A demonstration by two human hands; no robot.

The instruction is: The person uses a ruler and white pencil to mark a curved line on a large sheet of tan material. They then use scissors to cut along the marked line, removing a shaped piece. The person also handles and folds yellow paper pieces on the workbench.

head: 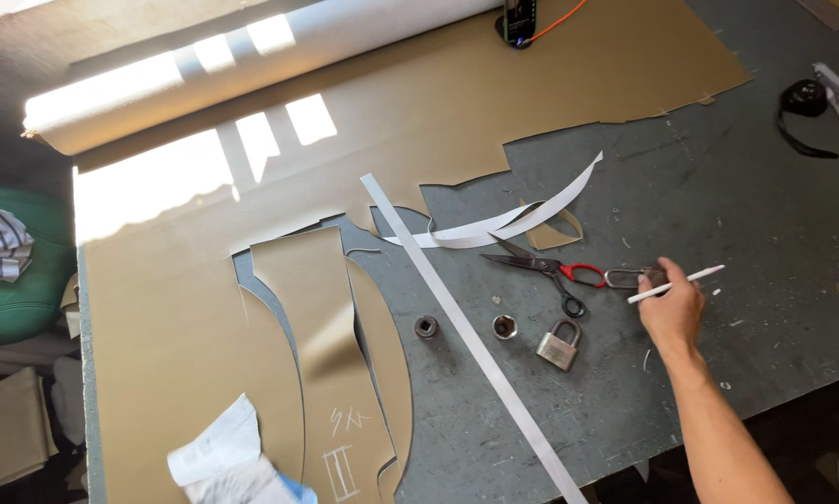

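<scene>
Table (765, 187): bare grey room lay right of the cut tan sheet (176, 308) | one scissors (550, 271), one padlock (558, 344), two sockets (426, 326) | your right hand (671, 308) pinched one white marking pencil (676, 284) beside the scissors' red handles.

A slim white marking pencil (678, 283) lay slanted in the fingers of the right hand (672, 308), its tip pointing up and to the right above the grey table. Just beside the hand's knuckles lay a pair of scissors (550, 273) with red and black handles, blades shut and pointing left, flat on the table, near a small metal clip.
</scene>
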